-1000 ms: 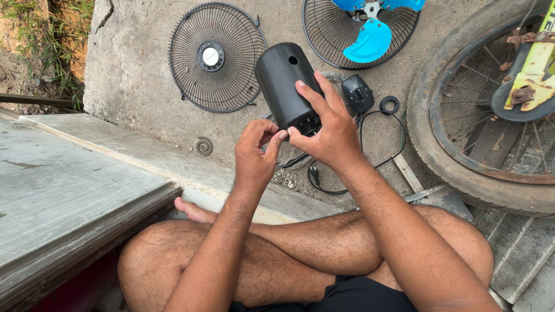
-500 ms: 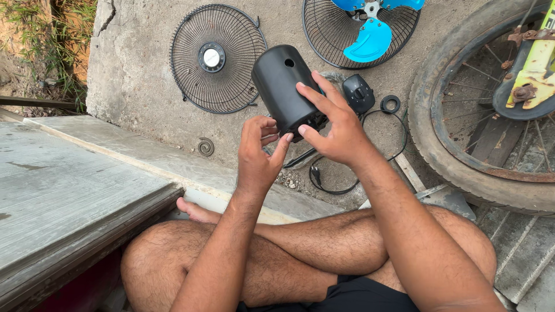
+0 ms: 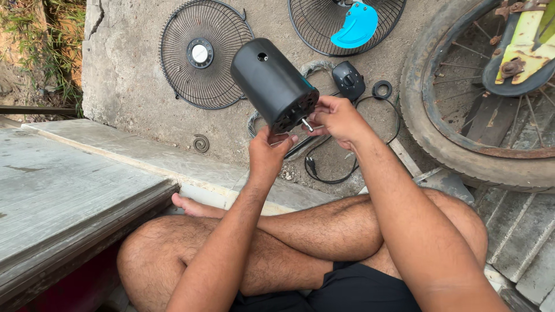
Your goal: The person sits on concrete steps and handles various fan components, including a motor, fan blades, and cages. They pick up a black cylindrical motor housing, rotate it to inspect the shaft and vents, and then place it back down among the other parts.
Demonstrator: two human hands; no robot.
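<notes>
Both hands gripped the black motor housing (image 3: pixel 273 82), left hand (image 3: pixel 267 153) beneath it, right hand (image 3: pixel 338 118) pinching by the metal shaft (image 3: pixel 306 124), above the concrete floor (image 3: pixel 133 124).

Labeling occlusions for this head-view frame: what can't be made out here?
- Vented face of the black motor housing: partly hidden by the left hand and right hand.
- Metal shaft: its tip is hidden by the right hand's fingers.
- Blue fan blade and its grille: cut off by the top edge.
- Wheel: cut off by the right edge.
</notes>
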